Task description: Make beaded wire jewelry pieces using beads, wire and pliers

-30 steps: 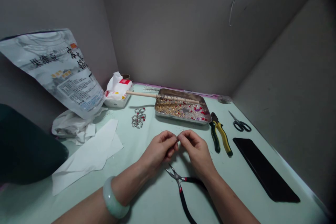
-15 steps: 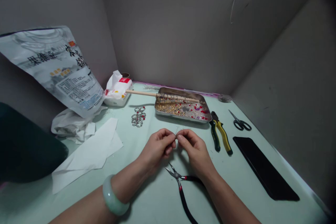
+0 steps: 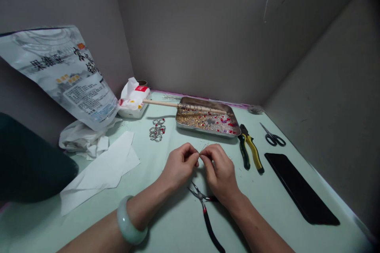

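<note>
Fingertip to fingertip, my left hand (image 3: 183,163) and my right hand (image 3: 219,168) pinch a thin wire (image 3: 203,148) over the middle of the table. Only a fine end of it shows above the fingers; the rest is hidden. Below my hands lie long-nosed pliers (image 3: 200,196) with black handles and parted jaws, partly covered by my right hand and forearm. Beyond my hands is a metal tray (image 3: 208,131) of gold, clear, red and purple beads. A wooden stick (image 3: 162,103) wrapped with small beads rests across it. Several beaded rings (image 3: 157,130) lie left of the tray.
Cutting pliers (image 3: 251,148), scissors (image 3: 273,136) and a flat black case (image 3: 299,187) lie on the right. At left are folded white paper (image 3: 99,174), a tissue pack (image 3: 134,101), a large printed pouch (image 3: 65,71) and a dark green object (image 3: 32,162). Grey walls enclose the table.
My right hand has turned slightly, its fingers more curled over the wire. The pinch stays in nearly the same place, and the view has shifted a little.
</note>
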The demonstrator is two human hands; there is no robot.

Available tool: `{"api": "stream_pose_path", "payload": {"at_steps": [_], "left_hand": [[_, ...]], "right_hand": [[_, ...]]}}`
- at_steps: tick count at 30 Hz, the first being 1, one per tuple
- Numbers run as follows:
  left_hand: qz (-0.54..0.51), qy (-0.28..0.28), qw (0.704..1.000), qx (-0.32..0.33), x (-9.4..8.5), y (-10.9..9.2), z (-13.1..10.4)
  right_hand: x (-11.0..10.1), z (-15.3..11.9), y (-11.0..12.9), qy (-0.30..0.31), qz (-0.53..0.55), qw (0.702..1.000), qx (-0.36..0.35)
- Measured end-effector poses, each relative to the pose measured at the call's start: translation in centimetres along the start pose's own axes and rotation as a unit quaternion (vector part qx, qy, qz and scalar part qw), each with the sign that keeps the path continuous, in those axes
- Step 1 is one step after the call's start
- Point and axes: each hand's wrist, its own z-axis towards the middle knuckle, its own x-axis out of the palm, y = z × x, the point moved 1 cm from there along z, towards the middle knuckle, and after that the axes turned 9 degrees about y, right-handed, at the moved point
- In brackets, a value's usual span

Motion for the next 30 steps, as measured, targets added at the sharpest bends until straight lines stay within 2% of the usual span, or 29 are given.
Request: {"api": "stream_pose_path", "payload": {"at_steps": [3, 6, 8, 12, 19, 21, 25, 30], "left_hand": [[-0.124, 0.069, 0.988, -0.061, -0.2, -0.1, -0.1], [-0.193, 0.107, 0.971, -0.092, -0.2, -0.2, -0.2], [-0.198, 0.113, 0.969, -0.098, -0.1, -0.3, -0.2], [-0.206, 0.114, 0.966, -0.108, 0.1, -0.3, -0.3], [-0.265, 0.144, 0.949, -0.09, 0.2, -0.5, -0.3], [-0.27, 0.144, 0.948, -0.086, 0.2, -0.6, -0.4], [-0.268, 0.141, 0.95, -0.079, 0.1, -0.5, -0.4], [-0.269, 0.149, 0.948, -0.088, 0.0, -0.5, -0.4]], "right_hand": [[-0.2, 0.3, -0.1, 0.0, 0.141, 0.987, 0.083], [-0.3, 0.5, -0.5, 0.003, 0.284, 0.941, 0.185], [-0.3, 0.5, -0.8, 0.017, 0.343, 0.916, 0.206], [-0.2, 0.3, -1.3, 0.054, 0.389, 0.897, 0.205], [0.3, 0.3, -0.8, 0.02, 0.519, 0.833, 0.192], [0.5, 0.3, -0.8, 0.015, 0.521, 0.833, 0.185], [0.6, 0.1, -1.3, 0.038, 0.491, 0.855, 0.165], [0.5, 0.1, -1.3, 0.052, 0.519, 0.839, 0.157]]}}
